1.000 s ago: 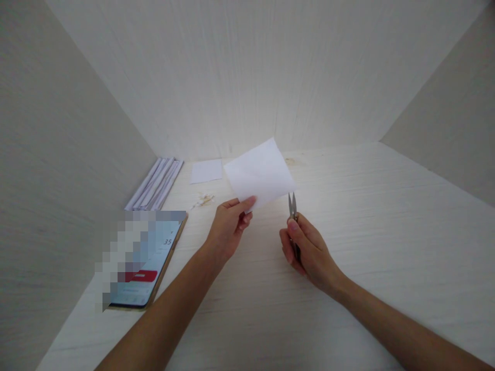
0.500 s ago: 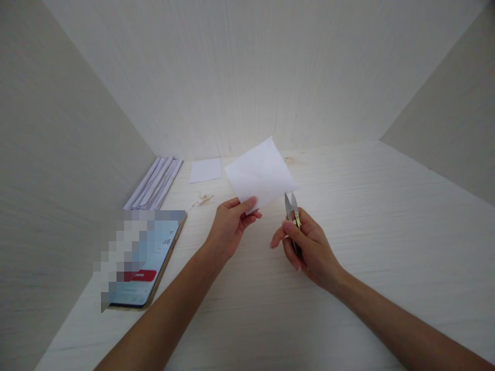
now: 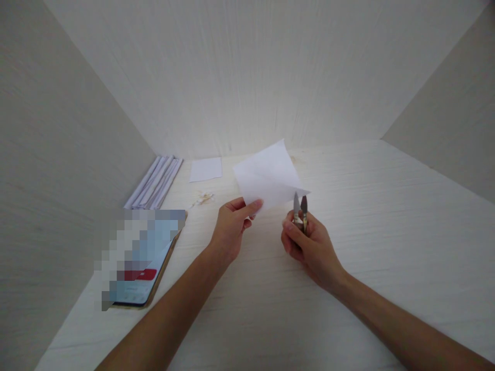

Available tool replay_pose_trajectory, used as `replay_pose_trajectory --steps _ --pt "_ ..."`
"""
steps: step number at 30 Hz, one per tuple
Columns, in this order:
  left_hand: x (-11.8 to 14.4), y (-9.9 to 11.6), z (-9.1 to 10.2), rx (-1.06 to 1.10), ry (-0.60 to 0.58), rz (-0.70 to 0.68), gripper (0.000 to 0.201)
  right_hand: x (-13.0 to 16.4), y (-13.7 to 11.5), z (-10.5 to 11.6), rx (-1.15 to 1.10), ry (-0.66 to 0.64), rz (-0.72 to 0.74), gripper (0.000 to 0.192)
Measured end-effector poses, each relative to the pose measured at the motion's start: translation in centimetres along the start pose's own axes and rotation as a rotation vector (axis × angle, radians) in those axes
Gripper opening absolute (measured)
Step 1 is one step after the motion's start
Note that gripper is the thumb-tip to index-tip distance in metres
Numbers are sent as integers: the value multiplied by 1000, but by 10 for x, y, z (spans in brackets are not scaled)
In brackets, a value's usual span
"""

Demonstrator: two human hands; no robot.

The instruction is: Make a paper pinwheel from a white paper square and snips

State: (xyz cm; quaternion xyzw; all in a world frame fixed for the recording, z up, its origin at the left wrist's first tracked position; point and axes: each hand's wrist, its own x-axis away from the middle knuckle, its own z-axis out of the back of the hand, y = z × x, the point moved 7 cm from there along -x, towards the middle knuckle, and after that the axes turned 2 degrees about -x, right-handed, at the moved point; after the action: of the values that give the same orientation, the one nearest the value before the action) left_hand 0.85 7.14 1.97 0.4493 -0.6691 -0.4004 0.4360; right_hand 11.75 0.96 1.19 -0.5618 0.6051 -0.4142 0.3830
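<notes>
pinching a white sheet of paper (image 3: 266, 180) between thumb and fingers, the left hand (image 3: 229, 226) holds it in the middle of the frame. the sheet looks thin, plain and four-sided, slightly bent, with a faint line across it and a sharp corner at its right. the right hand (image 3: 311, 245) is closed around small metal snips (image 3: 296, 210), whose two pointed blades stand apart at this corner; whether they touch it cannot be told. at lower left, a phone (image 3: 143, 292) shows a red button (image 3: 147, 274), its marking too blurred for reading.
</notes>
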Motion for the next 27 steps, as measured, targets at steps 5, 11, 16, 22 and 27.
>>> replay_pose_trajectory --steps 5,11,16,22,27 --pt "8 -11 -8 -50 -6 9 16 -2 -3 15 23 202 37 20" --pt "13 -14 -12 -134 -10 40 17 -2 -5 22 2 272 46 19" --pt "15 -17 -19 -162 -112 71 17 -2 -6 24 -6 282 64 19" --pt "12 -17 -16 -155 -75 31 17 -2 -8 24 4 294 63 21" --pt "11 -18 -17 -143 -87 43 18 -4 -3 21 38 229 16 22"
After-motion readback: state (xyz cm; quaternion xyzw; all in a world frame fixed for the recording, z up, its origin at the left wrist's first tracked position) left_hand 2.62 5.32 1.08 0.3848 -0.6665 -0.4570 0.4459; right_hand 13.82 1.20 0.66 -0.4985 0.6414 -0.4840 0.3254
